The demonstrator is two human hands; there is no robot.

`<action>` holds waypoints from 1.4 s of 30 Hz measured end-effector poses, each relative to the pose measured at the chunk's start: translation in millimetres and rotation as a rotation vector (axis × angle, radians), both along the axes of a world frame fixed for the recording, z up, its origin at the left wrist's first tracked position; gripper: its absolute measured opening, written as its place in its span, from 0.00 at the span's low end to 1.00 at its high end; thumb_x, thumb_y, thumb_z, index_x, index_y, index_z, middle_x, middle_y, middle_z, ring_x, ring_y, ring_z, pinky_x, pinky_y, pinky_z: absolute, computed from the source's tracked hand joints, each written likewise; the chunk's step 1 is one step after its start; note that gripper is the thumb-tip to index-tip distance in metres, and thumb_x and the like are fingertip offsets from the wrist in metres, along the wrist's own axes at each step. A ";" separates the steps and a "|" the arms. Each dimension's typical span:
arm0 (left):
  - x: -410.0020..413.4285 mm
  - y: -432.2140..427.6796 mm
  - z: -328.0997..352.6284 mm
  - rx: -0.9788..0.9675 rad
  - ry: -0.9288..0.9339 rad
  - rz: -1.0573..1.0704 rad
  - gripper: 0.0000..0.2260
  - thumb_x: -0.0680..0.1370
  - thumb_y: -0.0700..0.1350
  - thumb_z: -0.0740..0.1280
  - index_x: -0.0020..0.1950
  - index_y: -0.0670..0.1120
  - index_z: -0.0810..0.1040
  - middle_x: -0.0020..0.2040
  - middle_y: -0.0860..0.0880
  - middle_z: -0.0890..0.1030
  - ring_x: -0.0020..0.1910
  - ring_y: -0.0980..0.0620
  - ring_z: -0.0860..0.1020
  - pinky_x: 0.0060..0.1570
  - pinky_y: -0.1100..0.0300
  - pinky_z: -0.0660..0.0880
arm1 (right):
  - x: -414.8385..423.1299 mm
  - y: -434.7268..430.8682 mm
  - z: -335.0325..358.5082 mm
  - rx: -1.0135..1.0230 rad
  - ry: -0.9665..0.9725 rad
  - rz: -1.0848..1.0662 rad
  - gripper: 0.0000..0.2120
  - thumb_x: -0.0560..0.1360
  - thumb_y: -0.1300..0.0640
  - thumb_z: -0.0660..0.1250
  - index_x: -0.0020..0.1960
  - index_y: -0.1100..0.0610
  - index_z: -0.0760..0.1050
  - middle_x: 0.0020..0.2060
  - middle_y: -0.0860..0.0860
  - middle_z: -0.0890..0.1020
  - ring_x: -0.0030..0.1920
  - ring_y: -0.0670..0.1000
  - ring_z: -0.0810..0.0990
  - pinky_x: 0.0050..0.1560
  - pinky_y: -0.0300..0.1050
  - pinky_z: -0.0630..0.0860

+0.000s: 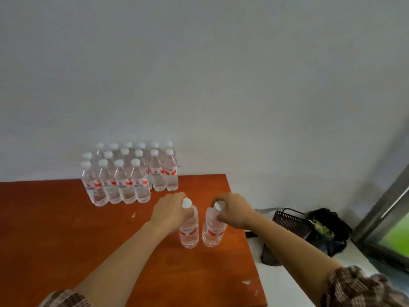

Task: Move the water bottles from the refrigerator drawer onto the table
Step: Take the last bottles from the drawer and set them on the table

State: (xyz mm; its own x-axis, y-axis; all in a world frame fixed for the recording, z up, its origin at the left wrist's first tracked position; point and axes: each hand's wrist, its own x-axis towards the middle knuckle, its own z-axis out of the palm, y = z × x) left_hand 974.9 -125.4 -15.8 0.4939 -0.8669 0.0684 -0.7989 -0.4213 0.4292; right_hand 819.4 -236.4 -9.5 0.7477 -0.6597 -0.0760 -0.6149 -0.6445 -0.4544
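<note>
Head view, single entry.

1. Table (55, 229): reddish-brown wooden top, set against a pale wall (199, 74), its right edge running toward the camera.
2. Stored bottles (128, 173): a close block of clear water bottles with white caps and red-and-white labels. They stood upright in several rows at the far edge of the table, against the wall. The exact count could not be told, as the rear rows were partly hidden.
3. Left bottle (190, 234): same kind, upright, near the table's right edge and well in front of the block.
4. Right bottle (212, 231): same kind, upright, just beside the left bottle and not touching it. Both bases were level with the tabletop; whether they rested on it or sat just above it could not be told.
5. Left hand (170, 210): fingers curled around the neck of the left bottle, just under its cap.
6. Right hand (232, 210): fingers curled around the neck of the right bottle, its cap showing beside the knuckles.
7. Sleeves: brown patterned cloth on the left arm (64, 299) and the right arm (358, 286), both forearms bare.
8. Floor items, right of the table: a dark slotted basket (290, 220), and a black bag (332, 238) with green scraps showing at its mouth.
9. Window frame (387, 207): grey metal, at the far right, with green beyond.
</note>
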 end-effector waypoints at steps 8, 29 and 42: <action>130.6 -46.2 -7.8 0.029 0.072 -0.082 0.07 0.72 0.46 0.68 0.38 0.47 0.72 0.34 0.50 0.76 0.30 0.55 0.73 0.28 0.63 0.65 | 136.6 -42.2 -12.8 0.010 0.006 -0.003 0.14 0.71 0.60 0.70 0.56 0.51 0.78 0.52 0.50 0.83 0.49 0.51 0.81 0.46 0.43 0.79; 281.5 -133.1 -43.3 0.102 0.167 -0.121 0.11 0.73 0.42 0.65 0.33 0.48 0.66 0.31 0.50 0.72 0.29 0.54 0.70 0.27 0.63 0.61 | 308.5 -124.0 -47.6 -0.006 0.146 0.015 0.15 0.72 0.61 0.67 0.58 0.52 0.77 0.50 0.52 0.83 0.46 0.52 0.81 0.47 0.46 0.80; 284.5 -143.4 -43.0 0.126 0.030 -0.142 0.03 0.79 0.42 0.62 0.49 0.43 0.74 0.42 0.46 0.78 0.42 0.49 0.78 0.38 0.61 0.68 | 318.8 -128.4 -47.0 0.023 0.162 0.006 0.19 0.76 0.62 0.64 0.66 0.52 0.70 0.56 0.55 0.79 0.49 0.54 0.79 0.45 0.43 0.75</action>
State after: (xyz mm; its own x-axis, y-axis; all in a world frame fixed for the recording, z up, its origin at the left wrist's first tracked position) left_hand 1259.5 -268.8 -58.9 0.3660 -0.9288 -0.0584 -0.8418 -0.3572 0.4047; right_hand 1138.1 -364.8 -56.5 0.7283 -0.6518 -0.2114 -0.6776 -0.6389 -0.3642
